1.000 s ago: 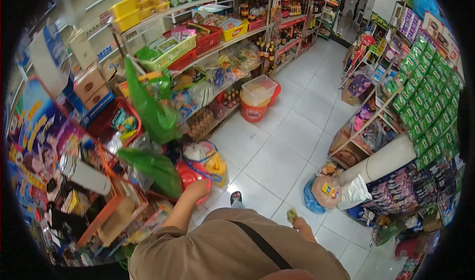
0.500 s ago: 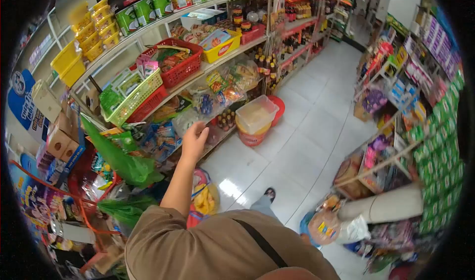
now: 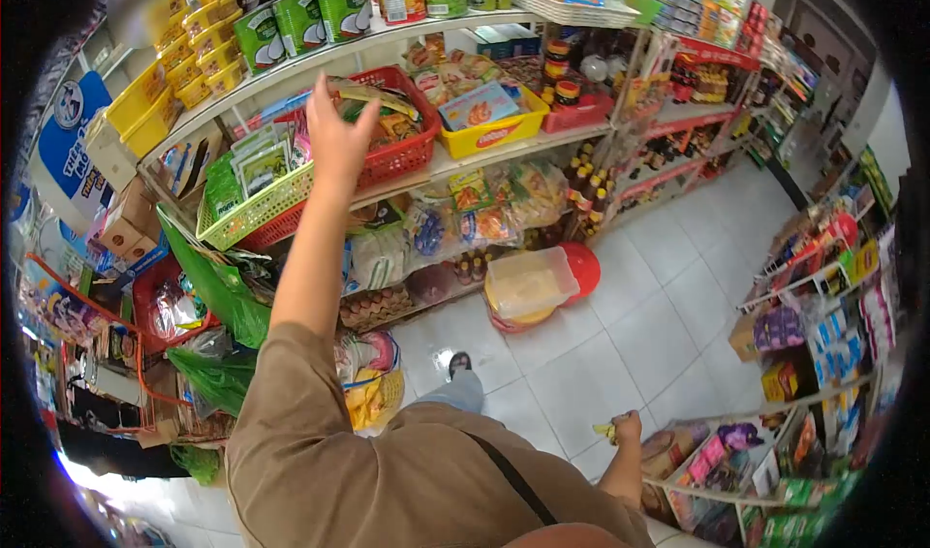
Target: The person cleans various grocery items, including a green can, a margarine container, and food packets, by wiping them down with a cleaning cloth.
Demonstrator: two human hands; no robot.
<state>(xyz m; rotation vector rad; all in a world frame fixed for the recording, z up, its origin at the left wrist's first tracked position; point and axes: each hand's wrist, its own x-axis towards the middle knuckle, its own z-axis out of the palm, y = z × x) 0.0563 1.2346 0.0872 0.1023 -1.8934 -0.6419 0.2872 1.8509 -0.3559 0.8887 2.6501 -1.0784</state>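
My left hand point(image 3: 339, 136) reaches up to the shelf, thumb and fingers apart, with nothing held. It overlaps the near end of a red plastic basket point(image 3: 412, 153) of packets. Left of it, a light green basket point(image 3: 254, 207) holds green and white sachets. My right hand point(image 3: 630, 426) is low on the right, fingers closed around a small, crumpled yellow-green piece point(image 3: 605, 433) that sticks out; I cannot tell what it is.
A yellow basket point(image 3: 499, 133) stands beyond the red one. Green cans point(image 3: 295, 15) and yellow tubs point(image 3: 208, 39) line the upper shelf. On the floor, a clear bin point(image 3: 528, 284) sits beside a red lid point(image 3: 581, 269). Green plastic bags point(image 3: 218, 291) hang left.
My left hand has risen from above the lower shelf to the red basket. My right hand has come into view with the yellow-green piece. The view has shifted toward the shelves.
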